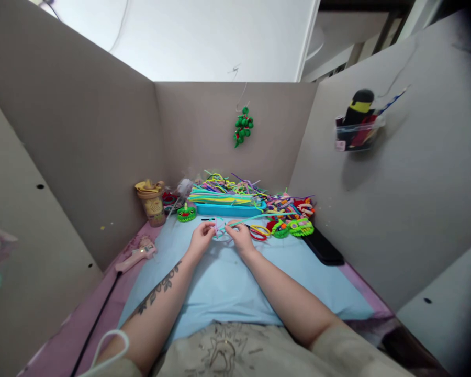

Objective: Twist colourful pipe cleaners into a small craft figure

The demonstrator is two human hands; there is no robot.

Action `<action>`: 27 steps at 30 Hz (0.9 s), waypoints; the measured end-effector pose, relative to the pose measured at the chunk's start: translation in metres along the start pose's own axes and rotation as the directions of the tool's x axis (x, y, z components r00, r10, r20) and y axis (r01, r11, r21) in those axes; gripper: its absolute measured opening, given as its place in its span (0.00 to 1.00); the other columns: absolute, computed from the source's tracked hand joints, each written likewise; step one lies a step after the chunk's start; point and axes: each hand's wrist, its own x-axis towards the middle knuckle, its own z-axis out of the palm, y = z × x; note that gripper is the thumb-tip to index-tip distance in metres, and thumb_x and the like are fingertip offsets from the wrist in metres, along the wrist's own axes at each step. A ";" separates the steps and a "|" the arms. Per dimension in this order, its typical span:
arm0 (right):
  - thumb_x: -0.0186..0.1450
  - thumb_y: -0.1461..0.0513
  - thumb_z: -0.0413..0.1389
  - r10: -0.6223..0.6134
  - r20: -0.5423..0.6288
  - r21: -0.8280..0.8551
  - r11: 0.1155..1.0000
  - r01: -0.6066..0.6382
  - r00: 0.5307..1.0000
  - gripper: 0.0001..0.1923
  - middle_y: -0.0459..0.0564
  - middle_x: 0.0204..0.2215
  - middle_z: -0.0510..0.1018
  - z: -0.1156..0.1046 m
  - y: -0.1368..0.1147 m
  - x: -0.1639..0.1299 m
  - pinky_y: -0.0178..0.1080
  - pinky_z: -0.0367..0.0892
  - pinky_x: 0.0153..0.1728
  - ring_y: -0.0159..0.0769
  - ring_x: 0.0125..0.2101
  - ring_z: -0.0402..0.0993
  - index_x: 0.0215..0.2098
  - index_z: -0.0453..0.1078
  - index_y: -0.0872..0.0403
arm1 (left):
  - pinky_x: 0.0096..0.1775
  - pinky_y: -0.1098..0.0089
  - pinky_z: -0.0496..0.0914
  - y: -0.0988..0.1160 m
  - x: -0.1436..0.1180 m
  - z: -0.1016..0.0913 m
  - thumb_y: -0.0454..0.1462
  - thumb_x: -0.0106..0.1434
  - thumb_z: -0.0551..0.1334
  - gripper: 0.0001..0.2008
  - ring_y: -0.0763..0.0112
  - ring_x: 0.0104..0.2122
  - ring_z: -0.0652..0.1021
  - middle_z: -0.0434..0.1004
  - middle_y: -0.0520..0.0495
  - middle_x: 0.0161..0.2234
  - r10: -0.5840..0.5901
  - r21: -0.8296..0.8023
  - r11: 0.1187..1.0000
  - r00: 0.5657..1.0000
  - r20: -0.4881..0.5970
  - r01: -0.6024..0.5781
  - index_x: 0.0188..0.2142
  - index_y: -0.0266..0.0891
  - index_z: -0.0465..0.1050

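Observation:
My left hand [201,238] and my right hand [240,235] meet over a light blue mat [227,283], both pinching a thin teal pipe cleaner [255,218] that runs off to the right. A small pale twisted piece [220,228] sits between my fingertips. Just behind my hands a blue tray [230,210] holds several coloured pipe cleaners [220,191]. Red and yellow scissors [259,232] lie right of my right hand.
Grey cardboard walls [102,141] enclose the desk on three sides. A pink glue gun [135,255] and a beige cup [152,201] stand at left. Green craft figures [294,226], a black phone [324,247], a hanging green bead cluster [242,125] and a wall-mounted holder [357,125] are to the right.

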 end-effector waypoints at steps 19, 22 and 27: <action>0.51 0.57 0.60 0.044 0.069 0.003 0.999 -0.045 0.997 0.08 0.51 0.34 0.72 0.002 -0.003 -0.004 0.37 0.64 0.36 0.39 0.41 0.67 0.25 0.73 0.54 | 0.32 0.71 0.68 0.005 -0.006 0.004 0.41 0.47 0.66 0.17 0.70 0.27 0.76 0.74 0.49 0.25 -0.031 -0.025 0.999 0.997 0.077 0.033 0.35 0.35 0.68; 0.51 0.57 0.59 0.035 0.063 -0.007 0.999 -0.035 0.997 0.08 0.51 0.35 0.72 0.002 -0.002 -0.004 0.36 0.64 0.36 0.39 0.41 0.67 0.26 0.73 0.54 | 0.33 0.71 0.68 0.005 -0.006 0.004 0.42 0.46 0.67 0.19 0.70 0.28 0.76 0.75 0.48 0.25 -0.029 -0.001 1.000 0.996 0.084 0.029 0.36 0.35 0.68; 0.52 0.56 0.59 0.012 0.078 -0.017 1.000 -0.010 0.997 0.09 0.51 0.35 0.71 0.003 -0.001 -0.005 0.35 0.64 0.32 0.39 0.40 0.67 0.26 0.72 0.54 | 0.31 0.72 0.68 0.004 -0.005 0.004 0.42 0.45 0.68 0.19 0.72 0.26 0.75 0.74 0.50 0.24 -0.020 0.053 0.998 0.998 0.061 0.017 0.35 0.35 0.68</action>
